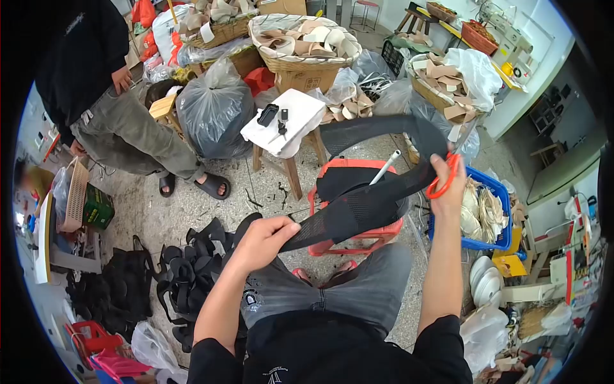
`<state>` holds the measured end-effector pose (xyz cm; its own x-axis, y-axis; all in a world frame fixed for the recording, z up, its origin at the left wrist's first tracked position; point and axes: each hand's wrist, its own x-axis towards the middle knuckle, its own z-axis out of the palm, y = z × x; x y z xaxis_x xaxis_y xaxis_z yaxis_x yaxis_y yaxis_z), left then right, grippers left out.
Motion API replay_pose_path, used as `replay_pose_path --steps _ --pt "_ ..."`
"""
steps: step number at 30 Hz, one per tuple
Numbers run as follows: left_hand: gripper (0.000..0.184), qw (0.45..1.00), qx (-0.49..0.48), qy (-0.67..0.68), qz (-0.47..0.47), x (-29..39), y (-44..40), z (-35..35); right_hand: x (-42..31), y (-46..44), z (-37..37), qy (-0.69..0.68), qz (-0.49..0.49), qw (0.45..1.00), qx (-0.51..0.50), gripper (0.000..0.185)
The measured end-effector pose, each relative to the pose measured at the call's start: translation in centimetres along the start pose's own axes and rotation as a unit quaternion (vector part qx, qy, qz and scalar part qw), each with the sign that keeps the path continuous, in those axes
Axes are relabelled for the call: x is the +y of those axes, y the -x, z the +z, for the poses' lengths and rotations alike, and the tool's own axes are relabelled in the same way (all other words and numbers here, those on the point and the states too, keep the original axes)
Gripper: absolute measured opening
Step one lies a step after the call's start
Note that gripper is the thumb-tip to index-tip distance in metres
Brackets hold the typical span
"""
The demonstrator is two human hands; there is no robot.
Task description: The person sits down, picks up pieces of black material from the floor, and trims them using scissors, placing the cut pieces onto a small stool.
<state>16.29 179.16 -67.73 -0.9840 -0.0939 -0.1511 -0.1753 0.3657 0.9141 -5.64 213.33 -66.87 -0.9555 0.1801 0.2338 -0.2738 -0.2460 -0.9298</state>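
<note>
A long black mesh fabric strip (358, 214) stretches across in front of me and loops away at its far right end. My left hand (263, 242) is closed on its near end, thumb on top. At the other side my right hand (448, 182) is closed around orange-handled scissors (453, 173), with the strip against its fingers; the blades are hard to make out. Below the strip stands a red plastic stool (377, 238) with black material on its seat. A white tube (385, 166) sticks up at an angle from there.
A white-topped stool (294, 118) carries small black items. Beyond it are a wicker basket (304, 61) of cut pieces and a grey plastic bag (216, 112). A blue crate (476, 240) stands right, black straps (192, 275) lie left. A person (96, 96) stands at the left.
</note>
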Motion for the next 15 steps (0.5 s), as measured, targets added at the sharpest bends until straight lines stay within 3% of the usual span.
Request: replay_pose_path --steps 2,4,5,7,9,13,15 --pt "0.026 1.000 -0.004 -0.020 0.005 -3.2 -2.6 0.8 6.1 -0.4 -3.3 0.001 0.019 1.000 -0.013 0.051" --pt "0.028 0.996 -0.055 -0.059 -0.022 -6.7 -4.4 1.4 11.1 0.5 -6.0 0.172 0.052 0.983 -0.031 0.050" --pt "0.028 0.997 -0.053 -0.059 -0.024 -7.9 -5.0 1.6 11.3 0.9 -6.0 0.171 0.053 0.983 -0.033 0.050" --pt "0.029 0.993 -0.079 -0.079 -0.037 -10.4 -6.4 1.6 12.1 1.8 -5.4 0.377 0.041 0.924 -0.049 0.050" --pt "0.029 0.987 -0.116 -0.092 -0.064 -12.1 -6.2 2.4 12.5 3.7 -5.5 0.573 0.041 0.816 -0.066 0.050" --pt "0.030 0.988 -0.135 -0.038 -0.071 -13.2 -6.6 2.8 10.2 6.0 -5.1 0.563 -0.036 0.825 -0.036 0.050" --pt "0.030 0.988 -0.138 -0.020 -0.073 -13.2 -7.2 2.5 9.1 7.4 -4.1 0.488 -0.072 0.868 -0.047 0.050"
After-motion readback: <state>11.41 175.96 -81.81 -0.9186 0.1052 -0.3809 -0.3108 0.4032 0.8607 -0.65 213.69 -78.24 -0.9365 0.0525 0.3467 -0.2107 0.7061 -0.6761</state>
